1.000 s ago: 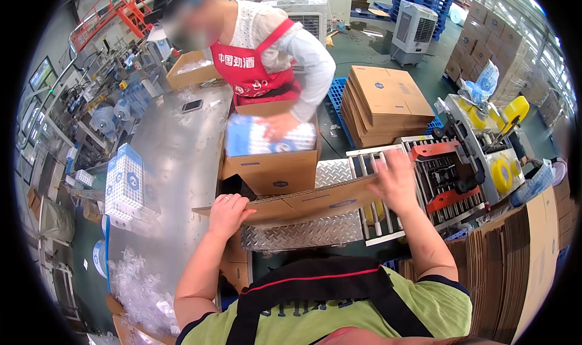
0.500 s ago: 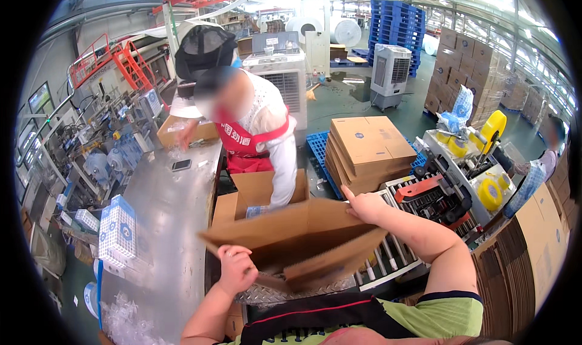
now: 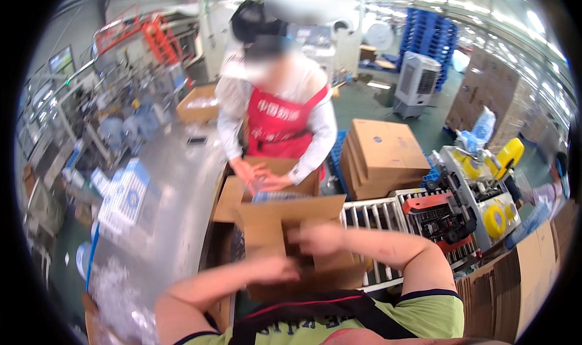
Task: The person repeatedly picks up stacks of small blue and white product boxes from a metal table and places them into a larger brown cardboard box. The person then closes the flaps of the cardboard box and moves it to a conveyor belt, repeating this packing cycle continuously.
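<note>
Brown cardboard forms the open carton (image 3: pixel 262 231), which I find in the centre foreground, right of the metal table (image 3: pixel 173 190). The left hand (image 3: pixel 276 269) is at the carton's near left side; the right hand (image 3: pixel 318 238) is over its opening. Both are motion-blurred, so I cannot tell whether either grip is wide, narrow or holding cardboard. Just beyond, I record a co-worker's hands (image 3: pixel 276 183) at a second open box (image 3: pixel 310 186), close to a blue-and-white package (image 3: pixel 276 196). A roller conveyor (image 3: pixel 377 236) lies to the right, and stacked flat cartons (image 3: pixel 388 157) stand behind it. A dark, flat device (image 3: pixel 196 141) rests toward the table's far end.
</note>
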Demonstrator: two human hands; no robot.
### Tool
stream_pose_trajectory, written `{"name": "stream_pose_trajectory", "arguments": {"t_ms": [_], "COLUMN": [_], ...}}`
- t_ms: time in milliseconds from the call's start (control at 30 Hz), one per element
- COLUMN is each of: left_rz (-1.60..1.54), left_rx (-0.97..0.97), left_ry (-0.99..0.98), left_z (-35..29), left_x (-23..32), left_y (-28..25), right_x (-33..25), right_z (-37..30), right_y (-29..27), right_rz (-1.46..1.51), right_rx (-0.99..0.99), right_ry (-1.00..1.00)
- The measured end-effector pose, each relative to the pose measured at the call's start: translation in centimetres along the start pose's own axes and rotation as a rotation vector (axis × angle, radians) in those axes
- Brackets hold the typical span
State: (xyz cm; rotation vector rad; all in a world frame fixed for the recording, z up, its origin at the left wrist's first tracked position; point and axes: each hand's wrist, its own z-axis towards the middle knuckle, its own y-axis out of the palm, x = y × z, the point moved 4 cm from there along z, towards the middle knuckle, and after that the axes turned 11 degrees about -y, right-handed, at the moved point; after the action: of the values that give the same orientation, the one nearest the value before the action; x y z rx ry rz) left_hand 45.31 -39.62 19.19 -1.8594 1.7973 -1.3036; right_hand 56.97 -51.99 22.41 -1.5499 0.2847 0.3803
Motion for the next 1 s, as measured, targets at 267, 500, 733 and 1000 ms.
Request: {"name": "stream_pose_trajectory", "arguments": {"t_ms": [267,500,733,1000], "left_rz": [0.148,-0.667,-1.741,-1.062], "left_rx": [0.991,0.822,0.195,0.269], "left_ry": [-0.435,-0.908,-0.533,-0.267], "left_z": [2.4,-7.2,2.4,0.9], "left_x": [-0.8,-23.6,-29.0,-13.6], "left_y": [5.1,8.2,20.8,6.0], "right_x": [3.8,8.5,12.1,-5.9], "right_z": [-7.1,-10.0,-21.6,2.9], "right_y": [7.6,12.2,31.8,10.0], "right_rz": [-0.311,0.169,1.015,0.867], "right_rx": [0.019,0.712,0.755,0.495], "right_ry": [0.034,0.563,1.109,0.612]}}
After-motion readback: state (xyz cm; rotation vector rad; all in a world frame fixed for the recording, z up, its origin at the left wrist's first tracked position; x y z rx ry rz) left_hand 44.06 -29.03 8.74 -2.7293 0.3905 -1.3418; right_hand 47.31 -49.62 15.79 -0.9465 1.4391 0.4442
